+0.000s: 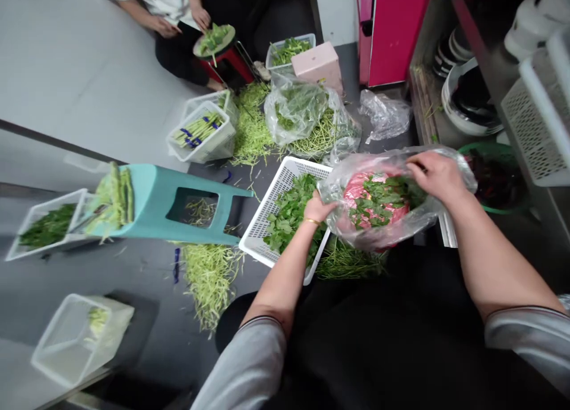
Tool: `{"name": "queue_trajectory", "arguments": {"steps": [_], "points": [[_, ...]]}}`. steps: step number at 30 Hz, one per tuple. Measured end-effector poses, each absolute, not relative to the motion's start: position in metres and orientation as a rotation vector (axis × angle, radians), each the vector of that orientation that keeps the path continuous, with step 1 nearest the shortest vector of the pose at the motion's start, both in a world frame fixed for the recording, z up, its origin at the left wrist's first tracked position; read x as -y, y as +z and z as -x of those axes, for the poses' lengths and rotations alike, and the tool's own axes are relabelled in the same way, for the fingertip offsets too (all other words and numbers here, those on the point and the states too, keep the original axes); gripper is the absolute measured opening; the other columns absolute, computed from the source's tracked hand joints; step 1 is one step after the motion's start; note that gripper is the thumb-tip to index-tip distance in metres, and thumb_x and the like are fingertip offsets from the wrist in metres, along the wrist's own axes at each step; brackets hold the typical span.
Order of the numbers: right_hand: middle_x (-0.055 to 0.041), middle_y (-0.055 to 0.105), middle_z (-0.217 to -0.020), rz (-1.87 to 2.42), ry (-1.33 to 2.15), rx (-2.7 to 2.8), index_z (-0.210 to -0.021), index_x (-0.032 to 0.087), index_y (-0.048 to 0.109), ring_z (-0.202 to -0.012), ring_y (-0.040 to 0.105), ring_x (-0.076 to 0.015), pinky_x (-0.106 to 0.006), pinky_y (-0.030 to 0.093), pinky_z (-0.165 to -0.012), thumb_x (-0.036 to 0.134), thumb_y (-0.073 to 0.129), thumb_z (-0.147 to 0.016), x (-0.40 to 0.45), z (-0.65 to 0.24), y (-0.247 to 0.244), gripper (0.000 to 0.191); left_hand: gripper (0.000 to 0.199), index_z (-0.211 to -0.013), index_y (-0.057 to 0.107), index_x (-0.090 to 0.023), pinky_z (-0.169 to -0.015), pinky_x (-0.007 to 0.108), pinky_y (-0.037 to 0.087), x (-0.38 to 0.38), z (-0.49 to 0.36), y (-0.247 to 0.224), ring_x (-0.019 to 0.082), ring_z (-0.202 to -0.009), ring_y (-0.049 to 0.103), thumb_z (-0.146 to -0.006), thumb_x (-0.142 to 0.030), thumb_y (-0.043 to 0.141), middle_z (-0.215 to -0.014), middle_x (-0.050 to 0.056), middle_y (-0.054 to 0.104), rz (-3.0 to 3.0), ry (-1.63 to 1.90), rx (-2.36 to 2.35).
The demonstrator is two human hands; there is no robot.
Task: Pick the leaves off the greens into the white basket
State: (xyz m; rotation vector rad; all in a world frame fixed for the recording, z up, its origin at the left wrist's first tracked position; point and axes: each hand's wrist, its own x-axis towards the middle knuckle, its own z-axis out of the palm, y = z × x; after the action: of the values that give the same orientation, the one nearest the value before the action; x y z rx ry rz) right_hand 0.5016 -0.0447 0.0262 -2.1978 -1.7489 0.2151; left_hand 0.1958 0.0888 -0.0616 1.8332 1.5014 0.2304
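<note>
A clear plastic bag (pixel 365 237) lies wide-mouthed in front of me, with leafy greens (pixel 383 191) and something pink inside. My left hand (pixel 317 210) grips the bag's left rim, its thumb over the edge and its other fingers mostly hidden. At the far right rim, my right hand (pixel 439 174) is closed on the plastic with bent fingers. Under my left forearm stands a white perforated basket (pixel 262 226) holding loose green leaves (pixel 291 211). Cut green stems (pixel 347 260) lie below the bag.
A turquoise stool (pixel 151 190) with stalks on it stands left, near trimmings (pixel 209 279). Ahead are another bag of greens (pixel 296 110), a pink box (pixel 318 66) and a crate of bundled stalks (pixel 205 143). A co-worker (pixel 155 6) sits at back left. Shelving (pixel 490 83) borders the right.
</note>
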Motion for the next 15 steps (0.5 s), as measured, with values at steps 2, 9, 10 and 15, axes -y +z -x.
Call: {"name": "queue_trajectory", "arguments": {"steps": [2, 9, 10, 15], "points": [[-0.0156, 0.056, -0.127, 2.269, -0.026, 1.526, -0.131, 0.019, 0.051, -0.120, 0.048, -0.0323, -0.044, 0.040, -0.096, 0.038, 0.038, -0.093, 0.067, -0.506, 0.041, 0.044, 0.042, -0.105, 0.063, -0.011, -0.081, 0.034, 0.049, -0.074, -0.217, -0.064, 0.023, -0.087, 0.065, -0.067, -0.027, 0.071, -0.089, 0.010, 0.070, -1.761, 0.342, -1.431], [-0.0255, 0.028, -0.146, 2.435, -0.263, 1.145, -0.148, 0.011, 0.017, -0.133, 0.030, -0.0402, -0.050, 0.031, -0.105, 0.056, 0.058, -0.079, 0.103, -0.532, 0.030, 0.093, 0.037, -0.115, 0.063, -0.018, -0.079, 0.030, 0.051, -0.047, -0.235, 0.030, 0.019, -0.092, 0.064, -0.080, -0.029, 0.058, -0.103, 0.006, 0.069, -1.607, 0.865, -0.836], [-0.0257, 0.029, -0.145, 2.448, -0.253, 1.113, -0.148, 0.010, 0.018, -0.133, 0.031, -0.0397, -0.049, 0.033, -0.105, 0.055, 0.058, -0.079, 0.104, -0.533, 0.028, 0.092, 0.037, -0.114, 0.064, -0.018, -0.080, 0.030, 0.050, -0.043, -0.231, 0.040, 0.020, -0.094, 0.064, -0.079, -0.030, 0.059, -0.105, 0.006, 0.069, -1.618, 0.867, -0.815], [-0.0212, 0.056, -0.123, 2.420, -0.036, 1.484, -0.124, 0.013, 0.049, -0.119, 0.049, -0.0290, -0.039, 0.037, -0.101, 0.033, 0.038, -0.093, 0.109, -0.508, 0.016, 0.038, 0.035, -0.107, 0.066, -0.015, -0.081, 0.030, 0.051, -0.019, -0.190, 0.034, 0.020, -0.092, 0.064, -0.077, -0.032, 0.061, -0.104, 0.008, 0.070, -1.517, 0.853, -0.964]]}}
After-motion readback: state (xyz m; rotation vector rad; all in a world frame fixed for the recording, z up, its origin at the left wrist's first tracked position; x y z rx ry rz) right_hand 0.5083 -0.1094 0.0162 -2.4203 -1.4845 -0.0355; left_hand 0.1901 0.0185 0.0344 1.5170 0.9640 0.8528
